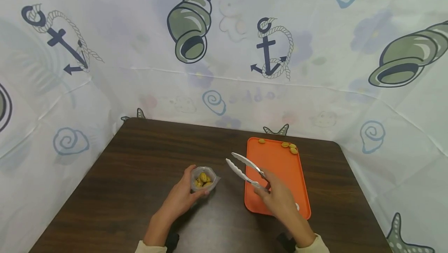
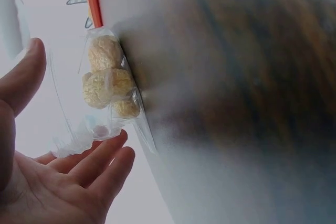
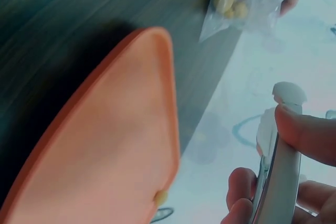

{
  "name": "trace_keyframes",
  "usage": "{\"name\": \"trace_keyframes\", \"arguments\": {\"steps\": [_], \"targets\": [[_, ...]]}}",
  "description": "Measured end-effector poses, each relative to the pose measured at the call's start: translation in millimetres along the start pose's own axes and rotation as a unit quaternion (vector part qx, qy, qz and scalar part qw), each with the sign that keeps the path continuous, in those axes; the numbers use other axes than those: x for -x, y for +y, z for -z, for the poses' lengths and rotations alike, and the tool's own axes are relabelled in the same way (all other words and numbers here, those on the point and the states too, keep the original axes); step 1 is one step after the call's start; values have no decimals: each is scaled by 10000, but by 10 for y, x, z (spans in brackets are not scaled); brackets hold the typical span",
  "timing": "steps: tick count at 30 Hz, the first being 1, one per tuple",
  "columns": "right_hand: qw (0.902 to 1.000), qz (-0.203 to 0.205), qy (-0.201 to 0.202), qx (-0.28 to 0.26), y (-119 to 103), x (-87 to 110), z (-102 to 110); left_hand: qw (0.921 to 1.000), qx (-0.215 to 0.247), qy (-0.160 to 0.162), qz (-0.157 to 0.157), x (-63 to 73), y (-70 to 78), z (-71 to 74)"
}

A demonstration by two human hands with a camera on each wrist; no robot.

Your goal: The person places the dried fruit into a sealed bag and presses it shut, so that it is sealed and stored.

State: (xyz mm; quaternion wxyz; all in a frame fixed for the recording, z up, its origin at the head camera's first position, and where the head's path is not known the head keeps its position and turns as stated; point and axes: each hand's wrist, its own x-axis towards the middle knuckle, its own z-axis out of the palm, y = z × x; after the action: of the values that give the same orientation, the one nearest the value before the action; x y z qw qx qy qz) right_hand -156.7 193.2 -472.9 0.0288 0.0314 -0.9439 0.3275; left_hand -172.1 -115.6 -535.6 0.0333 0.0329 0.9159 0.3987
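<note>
My left hand (image 1: 181,197) grips a clear plastic bag (image 1: 214,175) from its left side, thumb at the near side and fingers behind. Several small yellow-brown, nut-like pieces (image 1: 203,177) lie inside the bag; the left wrist view shows them as lumpy rounds (image 2: 105,85) stacked together. In my right hand (image 1: 280,196) is a pair of metal tongs (image 1: 257,185) with white scalloped tips. Those tips stand apart with nothing between them, pointing left toward the bag. Under the right hand is an orange tray (image 1: 276,163). Part of the tray is hidden by the hand and wrist.
Along the tray's far edge lie several more yellow-brown pieces (image 1: 293,150), with one apart at the far left corner. A small white thing (image 1: 297,206) shows beside the right wrist. The dark wooden table (image 1: 140,159) meets a patterned cloth backdrop (image 1: 157,89).
</note>
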Motion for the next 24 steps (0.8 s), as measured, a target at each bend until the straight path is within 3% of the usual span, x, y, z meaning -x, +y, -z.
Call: {"name": "trace_keyframes", "arguments": {"steps": [7, 24], "targets": [[9994, -310, 50, 124, 205, -85, 57, 9999, 57, -109, 3, 0, -22, -4], [9975, -506, 344, 342, 562, -191, 65, 9999, 20, -125, -2, -8, -43, -5]]}}
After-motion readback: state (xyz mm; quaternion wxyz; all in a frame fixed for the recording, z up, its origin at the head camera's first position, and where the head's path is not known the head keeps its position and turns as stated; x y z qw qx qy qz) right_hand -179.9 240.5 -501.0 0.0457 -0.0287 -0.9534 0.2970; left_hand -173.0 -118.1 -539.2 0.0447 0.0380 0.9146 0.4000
